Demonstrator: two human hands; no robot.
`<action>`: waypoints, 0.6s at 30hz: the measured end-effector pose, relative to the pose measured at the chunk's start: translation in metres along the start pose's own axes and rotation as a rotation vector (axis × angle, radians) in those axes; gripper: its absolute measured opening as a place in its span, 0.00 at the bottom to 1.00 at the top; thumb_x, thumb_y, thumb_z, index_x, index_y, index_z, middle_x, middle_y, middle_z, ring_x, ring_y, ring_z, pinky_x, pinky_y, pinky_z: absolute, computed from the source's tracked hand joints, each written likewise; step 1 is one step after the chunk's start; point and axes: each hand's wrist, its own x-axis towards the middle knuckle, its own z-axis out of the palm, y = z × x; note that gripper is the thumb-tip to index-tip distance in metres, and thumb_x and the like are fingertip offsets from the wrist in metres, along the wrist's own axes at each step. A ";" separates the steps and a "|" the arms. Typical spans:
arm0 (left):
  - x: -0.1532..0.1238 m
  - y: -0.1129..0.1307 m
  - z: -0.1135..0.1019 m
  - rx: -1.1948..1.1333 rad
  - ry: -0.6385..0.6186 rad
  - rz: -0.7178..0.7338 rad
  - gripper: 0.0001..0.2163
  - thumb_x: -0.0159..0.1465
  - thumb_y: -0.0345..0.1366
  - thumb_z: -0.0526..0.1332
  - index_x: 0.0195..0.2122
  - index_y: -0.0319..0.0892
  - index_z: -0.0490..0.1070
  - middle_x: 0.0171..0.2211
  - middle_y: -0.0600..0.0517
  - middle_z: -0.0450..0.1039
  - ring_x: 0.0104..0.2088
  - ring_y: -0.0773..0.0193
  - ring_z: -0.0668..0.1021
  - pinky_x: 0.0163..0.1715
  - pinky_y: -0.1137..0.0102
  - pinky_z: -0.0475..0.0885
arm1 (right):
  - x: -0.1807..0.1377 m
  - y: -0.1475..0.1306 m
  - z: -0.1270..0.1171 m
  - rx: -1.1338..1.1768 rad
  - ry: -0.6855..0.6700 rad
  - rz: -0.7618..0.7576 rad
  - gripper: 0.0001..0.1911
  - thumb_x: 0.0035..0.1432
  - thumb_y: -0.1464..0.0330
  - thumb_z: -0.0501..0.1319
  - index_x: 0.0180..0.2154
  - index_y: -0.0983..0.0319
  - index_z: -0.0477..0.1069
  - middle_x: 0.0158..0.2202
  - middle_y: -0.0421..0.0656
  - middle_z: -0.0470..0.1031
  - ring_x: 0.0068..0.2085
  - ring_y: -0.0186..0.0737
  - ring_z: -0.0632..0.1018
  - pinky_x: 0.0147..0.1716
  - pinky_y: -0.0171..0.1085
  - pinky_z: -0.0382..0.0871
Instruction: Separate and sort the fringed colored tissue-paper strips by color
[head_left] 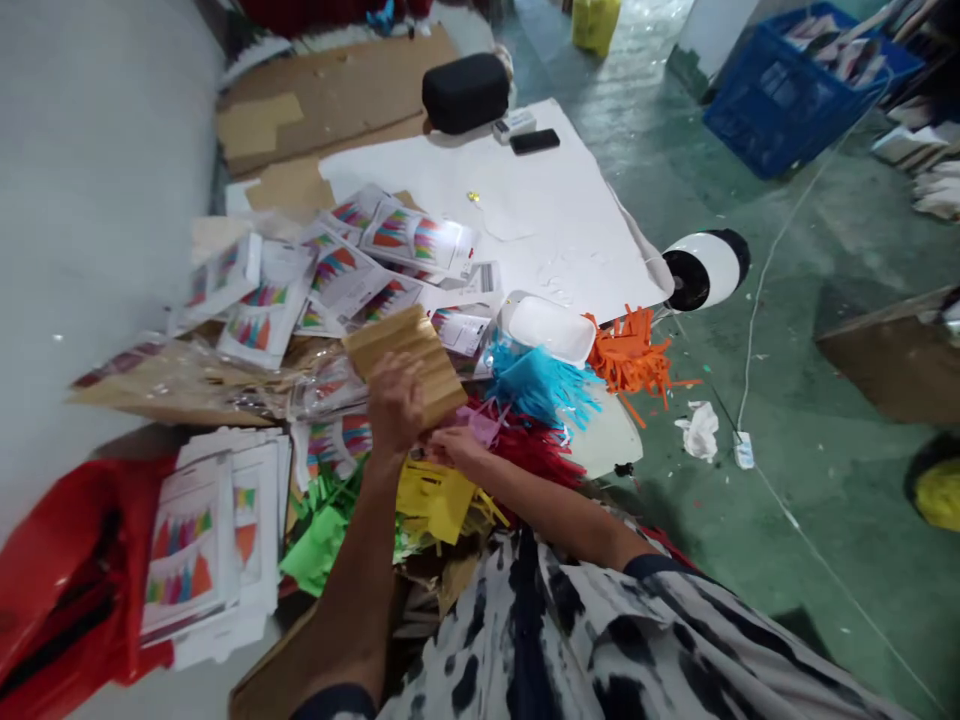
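Corrugated cardboard piece [435, 365] sits tilted at the centre of the frame, with your left hand [396, 395] holding it, fingers laid across its lower left part. Your right hand [450, 445] is just below, fingers drawn in narrow beside the pink paper [484, 428]; you cannot tell from here whether they pinch the paper or the cardboard's lower edge.

Close around your wrists you have yellow fringe [439, 500], green fringe [322, 545] and red fringe [536, 450]. Blue fringe [536, 380] and orange fringe [634, 355] run rightward, next to a white tray [551, 328].

Your widest room is on the white board [547, 235], above and right of centre, up to a black case [465, 92] and a dark phone [535, 141]. Its right edge slants down to a black-and-white cylinder [712, 270], with green floor [757, 400] beyond. On your left, packets [420, 238] crowd toward the wall [112, 200].

Those packets and the stacked cards [187, 550] at lower left show printed multicoloured fringes; their lettering is too small to read.
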 end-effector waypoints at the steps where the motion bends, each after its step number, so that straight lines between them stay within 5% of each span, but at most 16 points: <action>1: -0.006 0.005 0.010 -0.008 -0.089 0.069 0.16 0.70 0.34 0.57 0.56 0.44 0.76 0.63 0.44 0.74 0.70 0.48 0.67 0.73 0.45 0.55 | -0.006 0.003 -0.005 -0.063 -0.027 0.001 0.19 0.69 0.58 0.64 0.54 0.63 0.74 0.51 0.46 0.78 0.47 0.44 0.81 0.47 0.46 0.80; 4: -0.023 0.019 0.033 -0.065 -0.159 0.136 0.16 0.72 0.34 0.55 0.55 0.43 0.78 0.58 0.44 0.78 0.66 0.47 0.72 0.70 0.44 0.61 | -0.036 0.001 -0.040 -0.267 -0.026 -0.075 0.16 0.66 0.56 0.66 0.37 0.63 0.78 0.33 0.40 0.80 0.33 0.39 0.80 0.34 0.38 0.76; 7: -0.045 0.037 0.044 -0.163 -0.125 0.122 0.13 0.73 0.36 0.56 0.53 0.44 0.79 0.53 0.45 0.81 0.61 0.50 0.76 0.65 0.49 0.69 | -0.075 -0.023 -0.108 -0.489 0.153 -0.241 0.17 0.62 0.53 0.66 0.30 0.60 0.78 0.27 0.39 0.78 0.29 0.38 0.76 0.32 0.37 0.70; 13: -0.085 0.093 0.065 -0.334 -0.167 0.102 0.10 0.73 0.35 0.59 0.49 0.45 0.80 0.48 0.47 0.82 0.54 0.54 0.80 0.58 0.54 0.75 | -0.117 -0.107 -0.277 -0.885 0.698 -0.511 0.18 0.64 0.53 0.59 0.35 0.59 0.78 0.39 0.48 0.79 0.42 0.48 0.76 0.49 0.47 0.68; 18: -0.112 0.153 0.100 -0.442 -0.314 0.097 0.09 0.73 0.33 0.60 0.48 0.45 0.79 0.46 0.48 0.83 0.50 0.57 0.81 0.54 0.58 0.77 | -0.093 -0.165 -0.371 -1.156 0.779 -0.546 0.15 0.62 0.59 0.62 0.45 0.59 0.80 0.52 0.54 0.77 0.55 0.58 0.72 0.58 0.55 0.62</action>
